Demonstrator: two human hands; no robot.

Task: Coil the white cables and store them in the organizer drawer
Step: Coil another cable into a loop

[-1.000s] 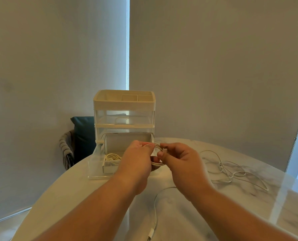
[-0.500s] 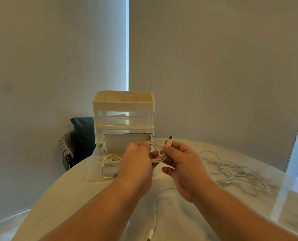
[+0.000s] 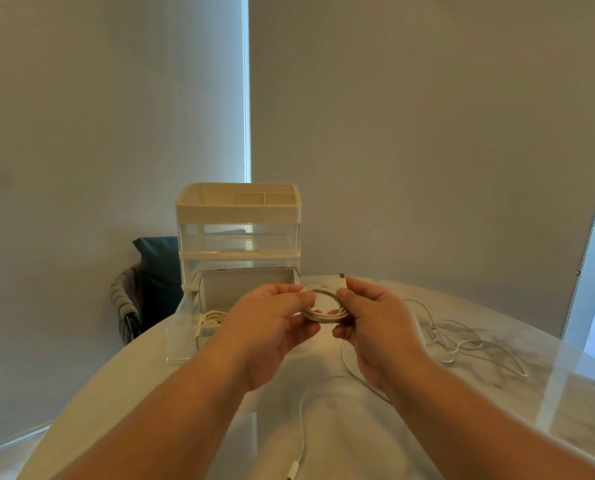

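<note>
Pale roller blinds (image 3: 427, 133) fill the background, with a bright slit between them at 12 o'clock.

A round marble-look table (image 3: 133, 403) takes the lower half of the view.

The organizer (image 3: 239, 220) stands at the table's far edge, at 12 o'clock from the hands. It has a cream tray top and clear tiers beneath. A woven chair (image 3: 126, 306) with a dark cushion (image 3: 157, 265) sits behind it at 10 o'clock.

The bottom drawer (image 3: 181, 341) is pulled out toward the person. One coiled cable (image 3: 213, 318) already lies inside it, in the left part.

Both forearms reach in from 6 o'clock. The left hand (image 3: 272, 327) is curled, thumb and fingertips pinching the left side of the white cable coil (image 3: 324, 311). The right hand (image 3: 375, 323) grips the coil's right side, thumb over the strands.

The coil is held in the air between the two hands, above the table and just in front of the open drawer. It is a small ring of several loops.

A loose cable (image 3: 462, 344) sprawls in a tangle on the table at 3 o'clock from the hands, apart from them.

A single cable strand (image 3: 303, 427) runs from under the right hand toward 6 o'clock, ending in a small end piece (image 3: 292, 474) at the frame's bottom edge.

A cable plug (image 3: 342, 279) sticks up at 12 o'clock above the right thumb.
</note>
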